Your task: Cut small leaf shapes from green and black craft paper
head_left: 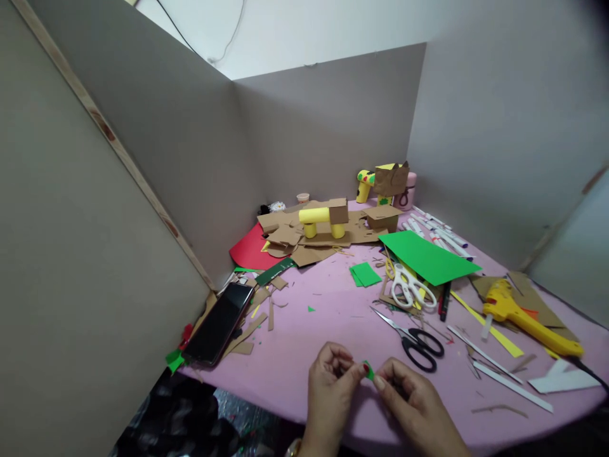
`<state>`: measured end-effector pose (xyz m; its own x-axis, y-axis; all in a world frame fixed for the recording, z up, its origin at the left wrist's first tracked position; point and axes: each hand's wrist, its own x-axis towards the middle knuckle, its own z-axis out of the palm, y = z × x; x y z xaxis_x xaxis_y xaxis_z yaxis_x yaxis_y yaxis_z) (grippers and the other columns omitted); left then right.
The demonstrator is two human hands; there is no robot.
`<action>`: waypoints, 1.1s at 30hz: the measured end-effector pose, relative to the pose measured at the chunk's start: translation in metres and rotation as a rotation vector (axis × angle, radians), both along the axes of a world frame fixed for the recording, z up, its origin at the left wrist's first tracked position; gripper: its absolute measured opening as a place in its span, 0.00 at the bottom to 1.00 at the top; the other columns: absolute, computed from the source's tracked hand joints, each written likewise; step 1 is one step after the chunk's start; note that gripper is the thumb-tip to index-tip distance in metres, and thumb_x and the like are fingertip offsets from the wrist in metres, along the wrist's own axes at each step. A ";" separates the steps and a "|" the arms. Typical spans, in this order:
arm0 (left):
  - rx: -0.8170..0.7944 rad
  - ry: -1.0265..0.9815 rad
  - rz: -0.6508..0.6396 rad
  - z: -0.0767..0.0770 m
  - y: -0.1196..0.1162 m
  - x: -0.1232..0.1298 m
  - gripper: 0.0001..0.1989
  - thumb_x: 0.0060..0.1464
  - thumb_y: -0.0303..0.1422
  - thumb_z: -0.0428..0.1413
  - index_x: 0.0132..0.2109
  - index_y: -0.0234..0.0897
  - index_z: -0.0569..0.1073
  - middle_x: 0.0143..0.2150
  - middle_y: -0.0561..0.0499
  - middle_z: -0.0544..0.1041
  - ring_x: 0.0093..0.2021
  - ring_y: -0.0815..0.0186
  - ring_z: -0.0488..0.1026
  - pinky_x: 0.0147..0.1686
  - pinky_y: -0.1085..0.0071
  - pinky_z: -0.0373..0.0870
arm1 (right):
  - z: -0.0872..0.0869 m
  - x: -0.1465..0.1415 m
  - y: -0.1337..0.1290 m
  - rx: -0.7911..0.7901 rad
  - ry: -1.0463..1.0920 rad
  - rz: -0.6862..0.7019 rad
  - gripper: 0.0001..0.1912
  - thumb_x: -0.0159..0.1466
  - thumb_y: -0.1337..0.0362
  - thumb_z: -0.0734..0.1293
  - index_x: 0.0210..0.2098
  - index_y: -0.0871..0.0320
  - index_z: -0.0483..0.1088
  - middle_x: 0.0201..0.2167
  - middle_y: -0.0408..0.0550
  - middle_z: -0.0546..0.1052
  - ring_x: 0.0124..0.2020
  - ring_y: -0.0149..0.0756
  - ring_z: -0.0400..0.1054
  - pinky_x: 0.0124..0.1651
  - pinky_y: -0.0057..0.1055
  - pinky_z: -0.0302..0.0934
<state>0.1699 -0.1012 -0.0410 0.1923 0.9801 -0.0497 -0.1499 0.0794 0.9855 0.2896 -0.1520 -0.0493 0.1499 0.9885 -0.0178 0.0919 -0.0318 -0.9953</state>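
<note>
"While grey panels stood on three sides, what carried the things?"

"It was a pink desk."

"Where was the small green piece?"

"It was between the left hand and the right hand, near the desk's front edge; both hands pinched it narrowly."

"And what did you count?"

"I saw one black-handled scissors, one white-handled scissors, one yellow glue gun, one phone."
</note>
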 end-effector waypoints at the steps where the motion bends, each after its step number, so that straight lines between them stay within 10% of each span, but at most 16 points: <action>1: -0.017 -0.024 0.016 0.002 0.000 0.000 0.11 0.39 0.29 0.62 0.26 0.36 0.65 0.17 0.61 0.64 0.18 0.75 0.58 0.19 0.79 0.54 | -0.001 -0.002 0.000 -0.023 0.034 0.011 0.19 0.59 0.48 0.61 0.23 0.56 0.60 0.15 0.33 0.56 0.17 0.27 0.50 0.19 0.24 0.47; 9: -0.080 -0.158 0.249 0.001 0.010 -0.012 0.14 0.43 0.38 0.62 0.31 0.38 0.65 0.21 0.61 0.67 0.18 0.75 0.60 0.19 0.81 0.56 | -0.005 -0.001 -0.004 -0.036 0.204 -0.213 0.20 0.55 0.46 0.65 0.24 0.56 0.63 0.13 0.34 0.61 0.15 0.27 0.54 0.18 0.23 0.49; 14: -0.078 -0.197 -0.030 -0.002 -0.018 0.005 0.18 0.37 0.42 0.65 0.32 0.34 0.73 0.23 0.55 0.71 0.24 0.70 0.65 0.24 0.76 0.61 | -0.007 -0.001 -0.006 -0.046 0.276 -0.149 0.19 0.55 0.47 0.66 0.25 0.57 0.64 0.15 0.36 0.64 0.16 0.27 0.56 0.20 0.23 0.50; 26: -0.289 -0.280 0.052 0.001 -0.025 0.002 0.17 0.37 0.42 0.66 0.25 0.34 0.69 0.23 0.54 0.74 0.23 0.71 0.66 0.26 0.77 0.61 | -0.002 0.014 -0.030 -0.041 0.016 -0.043 0.17 0.62 0.50 0.60 0.25 0.56 0.63 0.18 0.37 0.61 0.21 0.32 0.57 0.24 0.26 0.54; 33: -0.210 -0.114 -0.211 -0.001 -0.034 0.004 0.18 0.41 0.44 0.63 0.24 0.34 0.69 0.18 0.54 0.70 0.22 0.71 0.64 0.25 0.76 0.58 | 0.013 0.007 -0.017 0.032 0.023 0.058 0.14 0.62 0.53 0.61 0.28 0.57 0.64 0.21 0.41 0.69 0.23 0.34 0.65 0.28 0.28 0.60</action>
<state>0.1740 -0.1353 -0.0424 0.4065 0.8883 -0.2135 -0.2168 0.3209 0.9220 0.2967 -0.1686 -0.0367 0.0921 0.9957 0.0107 0.0697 0.0043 -0.9976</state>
